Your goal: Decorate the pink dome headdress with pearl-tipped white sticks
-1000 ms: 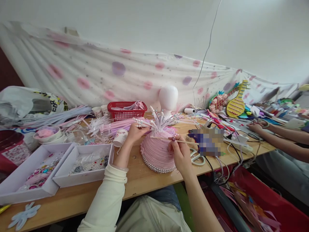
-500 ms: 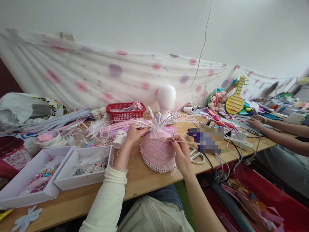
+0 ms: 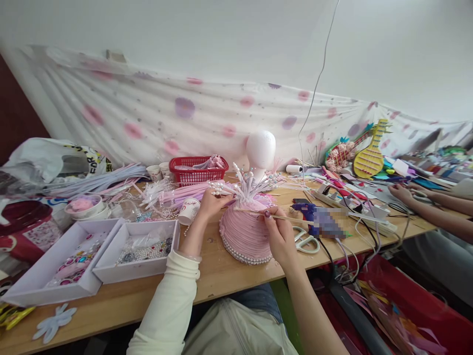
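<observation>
A long wooden table (image 3: 229,276) is running along a white wall, with a pale spotted cloth (image 3: 177,118) hanging behind it and craft clutter spreading toward its far right end.

Near the middle of the table's front edge, the right hand (image 3: 279,236) is pinching a thin wooden stick (image 3: 275,215), fingers closed on it, the stick lying almost level with its far tip resting against the top of a pink dome-shaped hat (image 3: 246,231). The left hand (image 3: 210,203) is touching the hat's upper left side, fingers curling together among the pearl-tipped white stems (image 3: 240,185) that are fanning out from the crown; whether it is gripping one cannot be told. A string of pearls is ringing the hat's base.

Just right of the hat, white scissors (image 3: 305,241) are lying flat, with a blue glue gun (image 3: 308,213) behind them. Behind the hat a white foam head (image 3: 260,148) is standing upright, and a red basket (image 3: 197,170) is sitting to its left. Toward the left front corner, two white trays (image 3: 111,261) of beads are sitting side by side. At the far right edge, another person's hands (image 3: 404,193) are working.
</observation>
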`<control>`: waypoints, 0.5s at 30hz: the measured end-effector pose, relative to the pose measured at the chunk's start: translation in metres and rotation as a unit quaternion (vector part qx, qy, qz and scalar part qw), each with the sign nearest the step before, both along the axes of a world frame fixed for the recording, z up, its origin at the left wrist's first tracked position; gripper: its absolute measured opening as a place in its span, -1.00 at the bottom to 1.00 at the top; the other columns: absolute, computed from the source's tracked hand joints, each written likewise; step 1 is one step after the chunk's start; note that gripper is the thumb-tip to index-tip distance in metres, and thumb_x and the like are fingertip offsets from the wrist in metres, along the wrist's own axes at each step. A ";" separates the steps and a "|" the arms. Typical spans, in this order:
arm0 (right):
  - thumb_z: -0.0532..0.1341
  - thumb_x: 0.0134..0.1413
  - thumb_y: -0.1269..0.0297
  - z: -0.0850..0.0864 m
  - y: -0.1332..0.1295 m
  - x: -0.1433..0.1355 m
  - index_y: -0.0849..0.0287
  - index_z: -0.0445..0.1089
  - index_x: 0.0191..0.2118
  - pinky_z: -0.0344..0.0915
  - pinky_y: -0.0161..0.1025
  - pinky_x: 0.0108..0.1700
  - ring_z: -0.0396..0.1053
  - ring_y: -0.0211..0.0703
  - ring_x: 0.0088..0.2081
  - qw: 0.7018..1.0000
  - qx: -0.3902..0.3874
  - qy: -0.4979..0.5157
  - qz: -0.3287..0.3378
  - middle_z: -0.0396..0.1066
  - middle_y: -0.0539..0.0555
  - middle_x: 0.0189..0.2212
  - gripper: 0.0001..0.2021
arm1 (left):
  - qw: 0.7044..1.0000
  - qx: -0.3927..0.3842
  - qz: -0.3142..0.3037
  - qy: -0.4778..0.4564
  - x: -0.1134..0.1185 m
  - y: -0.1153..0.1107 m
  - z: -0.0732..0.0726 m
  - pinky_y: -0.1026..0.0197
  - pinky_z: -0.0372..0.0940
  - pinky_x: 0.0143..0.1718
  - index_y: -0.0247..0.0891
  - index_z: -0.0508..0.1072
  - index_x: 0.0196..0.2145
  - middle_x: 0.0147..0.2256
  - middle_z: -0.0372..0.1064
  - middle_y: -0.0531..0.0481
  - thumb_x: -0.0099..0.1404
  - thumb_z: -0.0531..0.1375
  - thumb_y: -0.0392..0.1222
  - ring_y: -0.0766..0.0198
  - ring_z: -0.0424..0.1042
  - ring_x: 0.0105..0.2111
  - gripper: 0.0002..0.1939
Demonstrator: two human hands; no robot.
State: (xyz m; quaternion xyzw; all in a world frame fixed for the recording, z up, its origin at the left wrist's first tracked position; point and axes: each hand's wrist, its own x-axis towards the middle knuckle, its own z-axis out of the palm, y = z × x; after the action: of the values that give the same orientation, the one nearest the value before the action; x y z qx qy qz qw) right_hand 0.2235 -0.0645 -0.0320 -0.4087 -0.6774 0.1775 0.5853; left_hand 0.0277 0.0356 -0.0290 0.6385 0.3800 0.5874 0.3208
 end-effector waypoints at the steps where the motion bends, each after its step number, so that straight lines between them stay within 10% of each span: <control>1: 0.05 0.31 0.17 0.000 0.000 0.001 0.09 0.34 -0.28 0.18 -0.19 -0.25 0.30 -0.12 -0.33 1.000 0.002 -0.003 -0.001 0.38 0.02 -0.40 -0.80 | 1.000 -0.001 0.002 0.001 0.000 0.000 0.000 0.13 0.41 -0.20 -0.28 0.60 -0.38 -0.32 0.60 -0.05 0.01 0.32 -0.18 0.10 0.55 -0.26 -0.82; 15: 0.01 0.33 0.18 0.001 -0.001 0.003 0.09 0.29 -0.30 0.17 -0.19 -0.25 0.29 -0.11 -0.33 0.999 0.003 -0.035 -0.003 0.34 0.02 -0.40 -0.80 | 1.000 0.003 0.000 0.003 0.000 0.003 -0.002 0.13 0.41 -0.19 -0.27 0.60 -0.38 -0.31 0.60 -0.04 0.02 0.31 -0.19 0.12 0.55 -0.25 -0.83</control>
State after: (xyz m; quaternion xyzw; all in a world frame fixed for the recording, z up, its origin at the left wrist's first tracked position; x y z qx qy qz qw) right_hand 0.2263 -0.0655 -0.0309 -0.4147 -0.6967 0.1595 0.5632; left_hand 0.0278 0.0384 -0.0311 0.6414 0.3788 0.5866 0.3178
